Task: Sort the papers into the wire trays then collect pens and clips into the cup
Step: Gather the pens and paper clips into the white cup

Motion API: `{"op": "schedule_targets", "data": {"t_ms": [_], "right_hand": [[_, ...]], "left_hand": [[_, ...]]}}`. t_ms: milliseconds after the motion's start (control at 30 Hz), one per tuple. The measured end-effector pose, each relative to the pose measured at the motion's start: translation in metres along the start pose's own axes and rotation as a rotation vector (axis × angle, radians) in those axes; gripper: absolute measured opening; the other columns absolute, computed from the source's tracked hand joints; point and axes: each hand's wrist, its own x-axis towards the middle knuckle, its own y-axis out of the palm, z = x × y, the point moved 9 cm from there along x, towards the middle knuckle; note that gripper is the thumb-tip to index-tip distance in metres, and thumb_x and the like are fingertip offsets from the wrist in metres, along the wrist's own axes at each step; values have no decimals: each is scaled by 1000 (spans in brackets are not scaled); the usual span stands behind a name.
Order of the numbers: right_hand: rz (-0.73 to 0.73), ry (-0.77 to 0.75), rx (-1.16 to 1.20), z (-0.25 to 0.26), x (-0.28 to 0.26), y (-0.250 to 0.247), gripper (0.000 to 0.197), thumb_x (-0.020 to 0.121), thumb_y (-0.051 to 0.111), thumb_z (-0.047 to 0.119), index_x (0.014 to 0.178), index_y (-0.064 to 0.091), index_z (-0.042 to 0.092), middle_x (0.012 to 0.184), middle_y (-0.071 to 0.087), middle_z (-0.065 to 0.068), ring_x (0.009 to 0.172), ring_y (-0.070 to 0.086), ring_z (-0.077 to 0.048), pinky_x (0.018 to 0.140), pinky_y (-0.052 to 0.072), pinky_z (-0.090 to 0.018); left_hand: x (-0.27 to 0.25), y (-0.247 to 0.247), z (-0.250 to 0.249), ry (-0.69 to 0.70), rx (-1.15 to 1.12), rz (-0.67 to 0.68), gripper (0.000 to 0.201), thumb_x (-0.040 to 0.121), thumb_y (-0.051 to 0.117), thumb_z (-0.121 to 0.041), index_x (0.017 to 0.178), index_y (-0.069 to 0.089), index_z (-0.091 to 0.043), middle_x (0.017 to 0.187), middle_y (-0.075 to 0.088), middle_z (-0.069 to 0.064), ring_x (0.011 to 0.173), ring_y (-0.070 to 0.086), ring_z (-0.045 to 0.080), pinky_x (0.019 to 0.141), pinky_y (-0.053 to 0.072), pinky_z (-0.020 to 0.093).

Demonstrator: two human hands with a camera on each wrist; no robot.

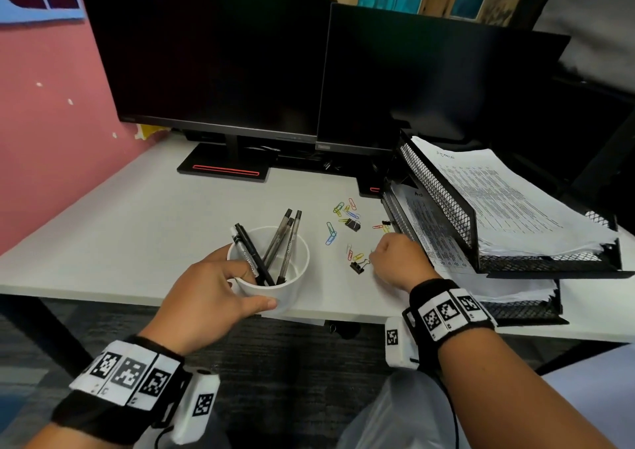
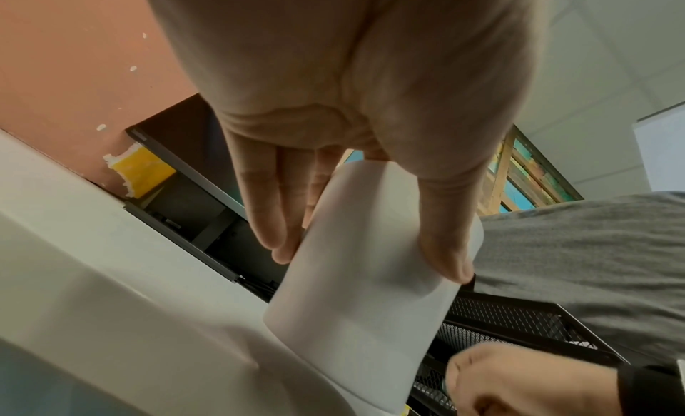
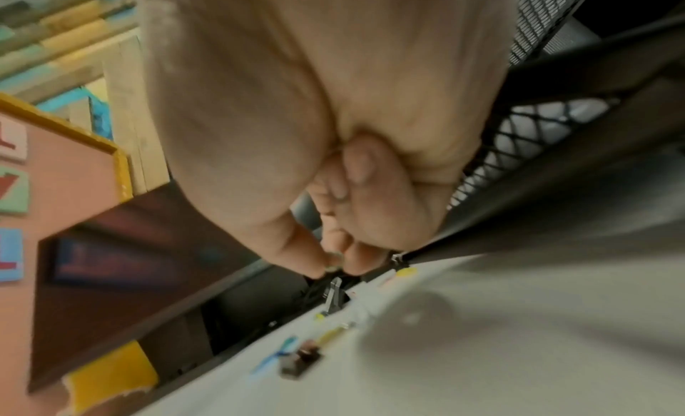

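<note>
left hand steadies the pen cup while the right hand pinches at clips on the desk.

the left hand (image 1: 209,290) wraps thumb and fingers around the round white cup (image 1: 295,259), which sits near the front edge of the pale grey desk (image 1: 137,215) and holds five dark pens (image 1: 275,249) leaning inside. just right of the cup, the right hand (image 1: 398,259) is curled, thumb and fingertips (image 3: 315,261) closed narrow on something small; what it is cannot be told through the blur. coloured wire paper clips (image 1: 345,210) and a black binder clip (image 1: 357,266) lie scattered on the desk between cup and black mesh wire trays (image 1: 446,204). printed paper stacks (image 1: 508,201) fill both trays at the right. two dark monitors (image 1: 223,63) stand behind.
</note>
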Motion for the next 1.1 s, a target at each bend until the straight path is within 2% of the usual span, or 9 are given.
{"op": "schedule_targets", "data": {"t_ms": [67, 167, 433, 533, 600, 733, 833, 933, 1100], "right_hand": [[-94, -116, 200, 29, -12, -17, 14, 92, 61, 17, 84, 61, 6, 77, 62, -1, 70, 56, -16, 67, 47, -29], [-154, -336, 223, 91, -38, -40, 9, 86, 64, 15, 78, 62, 11, 64, 56, 6, 55, 51, -3, 54, 38, -16], [105, -757, -5, 201, -84, -5, 16, 84, 66, 9, 95, 72, 19, 77, 60, 16, 75, 57, -2, 64, 42, -14], [153, -804, 59, 206, -87, 3, 21, 88, 68, 10, 101, 74, 25, 85, 63, 21, 82, 63, 1, 72, 48, -8], [108, -754, 239, 197, -78, -10, 22, 89, 68, 7, 97, 74, 27, 91, 70, 18, 87, 69, 1, 77, 55, -13], [-144, -478, 427, 136, -31, -46, 27, 92, 67, 4, 80, 70, 29, 80, 73, 7, 70, 73, -12, 68, 64, -30], [-155, -242, 255, 75, 6, -43, 29, 95, 62, 5, 86, 71, 31, 97, 76, 2, 86, 74, -21, 85, 64, -41], [5, -82, -71, 30, 23, -11, 30, 95, 61, 8, 118, 74, 24, 130, 70, -2, 118, 65, -25, 104, 53, -39], [51, -19, -237, 10, 21, 14, 29, 98, 53, 9, 119, 72, 6, 126, 69, -13, 117, 65, -32, 101, 54, -40]], "left_hand": [[0, 1, 2, -18, 12, 12, 26, 64, 95, -45, 72, 76, -30, 107, 66, -24, 96, 65, 0, 86, 55, 31], [2, 5, 3, -18, 35, 31, 28, 64, 94, -48, 73, 76, -30, 109, 64, -24, 95, 66, 1, 82, 54, 30], [3, 7, -9, 1, 14, 43, 27, 67, 94, -44, 64, 68, -50, 93, 63, -19, 77, 62, 3, 66, 41, 24], [3, 6, -8, -8, 17, 31, 25, 65, 94, -46, 64, 69, -43, 89, 64, -18, 82, 62, 2, 68, 41, 26], [4, 6, -3, -31, 20, 34, 25, 64, 94, -49, 70, 73, -37, 93, 67, -17, 86, 63, 2, 73, 47, 28], [4, 3, 3, -46, 44, 37, 27, 64, 94, -50, 77, 77, -32, 107, 65, -21, 95, 63, 1, 82, 52, 28], [3, 1, 3, -45, 46, 25, 26, 65, 94, -47, 76, 77, -30, 109, 64, -23, 96, 62, -1, 79, 50, 25], [5, 0, 3, -34, 16, 7, 26, 64, 95, -46, 73, 76, -31, 108, 65, -22, 94, 64, 0, 81, 53, 30], [6, 3, 0, -40, 6, 10, 26, 64, 96, -43, 72, 76, -27, 104, 64, -24, 91, 64, -5, 76, 48, 22]]}}
